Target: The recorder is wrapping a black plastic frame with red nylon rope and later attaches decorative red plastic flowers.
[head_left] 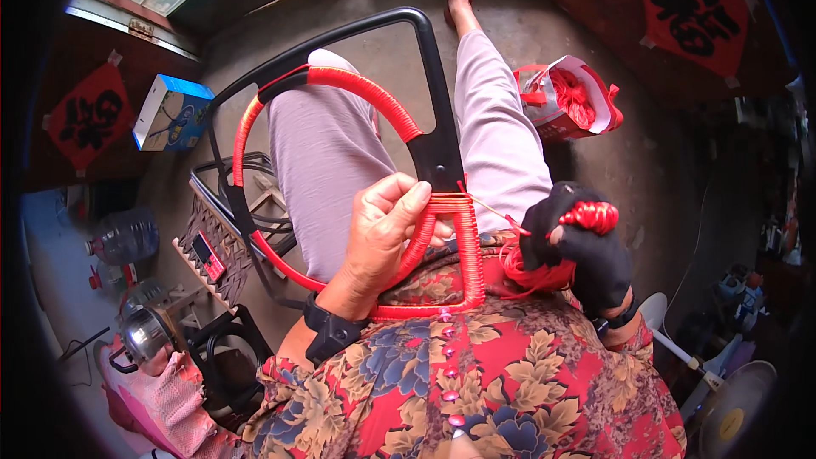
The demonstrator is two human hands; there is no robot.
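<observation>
A black tubular frame (440,76) rests across my lap. Its inner ring and the lower loop near my belly are wound closely with shiny red cord (473,263), while some stretches stay bare black. My bare left hand (382,225) is closed on the wrapped part beside the flat black plate (438,161), its thumb pressed near the top turns. My right hand (578,242), in a black glove, is closed round a bundle of red cord (544,272). A thin strand runs from that bundle to the wrapped corner. Part of the bundle is hidden behind the fingers.
On the floor to the right stands a bag (568,123) with more red cord in it. To the left are a blue box (174,115), a woven stool seat (225,263) with a red phone (206,257), and a metal pot (149,340). A fan (735,408) stands lower right.
</observation>
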